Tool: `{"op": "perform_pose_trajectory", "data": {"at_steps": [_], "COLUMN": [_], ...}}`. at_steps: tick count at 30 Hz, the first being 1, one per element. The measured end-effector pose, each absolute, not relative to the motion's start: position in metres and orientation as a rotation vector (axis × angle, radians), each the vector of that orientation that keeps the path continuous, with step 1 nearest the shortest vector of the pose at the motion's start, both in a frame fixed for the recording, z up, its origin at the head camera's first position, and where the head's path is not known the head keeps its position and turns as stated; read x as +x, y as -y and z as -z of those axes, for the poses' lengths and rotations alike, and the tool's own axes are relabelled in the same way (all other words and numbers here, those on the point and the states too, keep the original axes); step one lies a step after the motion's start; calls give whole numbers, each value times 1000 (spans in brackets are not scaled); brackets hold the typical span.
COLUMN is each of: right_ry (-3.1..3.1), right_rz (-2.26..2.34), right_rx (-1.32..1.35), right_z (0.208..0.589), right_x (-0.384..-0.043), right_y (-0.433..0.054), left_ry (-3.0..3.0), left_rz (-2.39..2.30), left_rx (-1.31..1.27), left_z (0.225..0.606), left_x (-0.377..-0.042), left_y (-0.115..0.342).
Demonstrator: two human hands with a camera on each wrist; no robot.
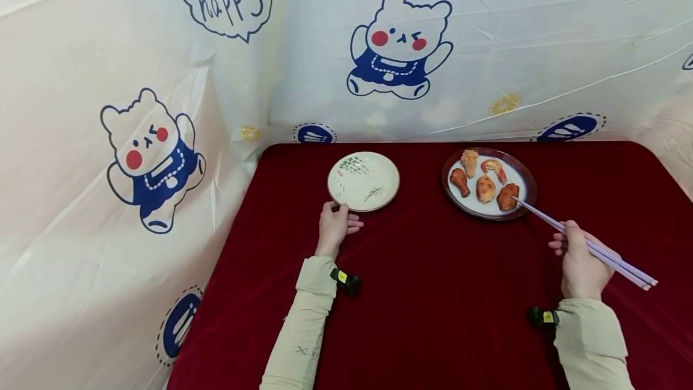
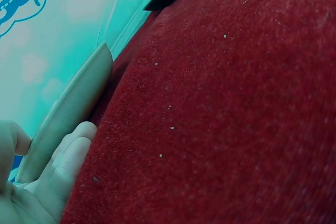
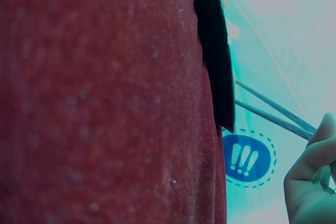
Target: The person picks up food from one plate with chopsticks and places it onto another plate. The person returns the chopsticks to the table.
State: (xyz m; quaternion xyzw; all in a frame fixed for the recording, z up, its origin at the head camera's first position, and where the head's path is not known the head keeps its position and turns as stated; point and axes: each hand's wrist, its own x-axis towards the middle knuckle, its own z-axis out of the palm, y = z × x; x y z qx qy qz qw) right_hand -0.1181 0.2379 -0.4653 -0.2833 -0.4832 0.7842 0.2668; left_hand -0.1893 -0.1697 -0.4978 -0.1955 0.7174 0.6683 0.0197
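Observation:
At the left, my left hand [image 1: 334,227] holds the near rim of a white plate [image 1: 360,191] printed with small plants. In the left wrist view the thumb [image 2: 20,142] is on the plate's rim and the fingers [image 2: 71,156] reach along its underside. My right hand [image 1: 587,263] grips a pair of lilac chopsticks [image 1: 557,225]. Their tips meet the brown chicken piece [image 1: 508,196] at the right side of a dark-rimmed plate [image 1: 527,176]. In the right wrist view the two chopsticks [image 3: 278,121] stand slightly apart at the tips, above that plate's edge.
Also on the dark-rimmed plate lie a shrimp [image 1: 494,170], a drumstick [image 1: 460,182], a golden wing piece [image 1: 485,188] and a crumbed fried piece [image 1: 469,162]. A dark red cloth [image 1: 422,294] covers the table. Pale printed curtains [image 1: 319,65] hang behind and at the left.

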Motion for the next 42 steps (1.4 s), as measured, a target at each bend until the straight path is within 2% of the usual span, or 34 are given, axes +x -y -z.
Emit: {"op": "perform_pose_trajectory", "data": {"at_steps": [15, 42], "right_ry": [1409, 1619], "right_rz": [-2040, -2014], "right_rx": [-623, -584], "right_z": [463, 453], "right_x": [-117, -119], "right_y": [-229, -221], "left_ry": [-2210, -2224], "left_rz": [-2079, -2094], "left_rx": [-602, -570], "left_z": [497, 498], "left_x": [-189, -188], "left_y": [170, 171]}}
